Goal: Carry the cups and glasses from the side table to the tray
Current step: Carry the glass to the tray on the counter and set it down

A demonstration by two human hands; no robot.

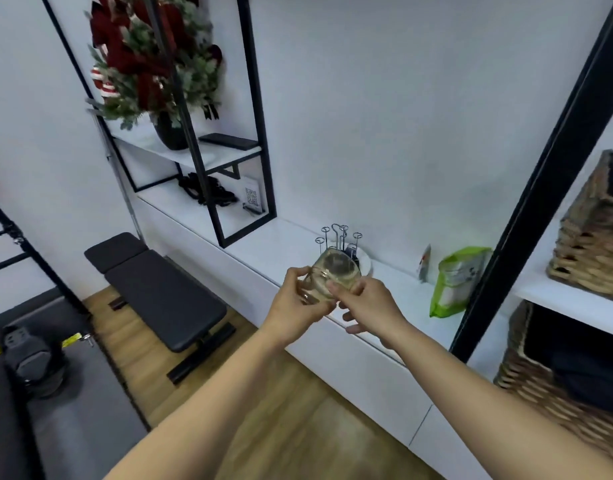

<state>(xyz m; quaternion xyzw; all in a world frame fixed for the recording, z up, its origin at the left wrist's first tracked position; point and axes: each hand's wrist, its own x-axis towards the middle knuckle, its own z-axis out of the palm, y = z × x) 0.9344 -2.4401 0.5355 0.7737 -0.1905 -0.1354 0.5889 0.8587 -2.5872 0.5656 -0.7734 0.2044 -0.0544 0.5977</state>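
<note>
A clear glass [333, 273] is held in the air, tipped on its side with its base turned toward me. My left hand [298, 306] grips it from the left and below. My right hand [364, 304] pinches its right side with thumb and forefinger. Just behind the glass, a round white tray [367, 263] with a wire cup rack [339, 237] of several looped prongs stands on the white counter [274, 244]. The glass hides most of the tray.
A green bag [454, 282] and a small packet [424, 263] stand on the counter to the right. A black shelf frame [540, 174] and wicker baskets [596, 230] are at far right. A black bench [159, 289] sits on the wooden floor at left. A flower vase [171, 133] stands on a shelf.
</note>
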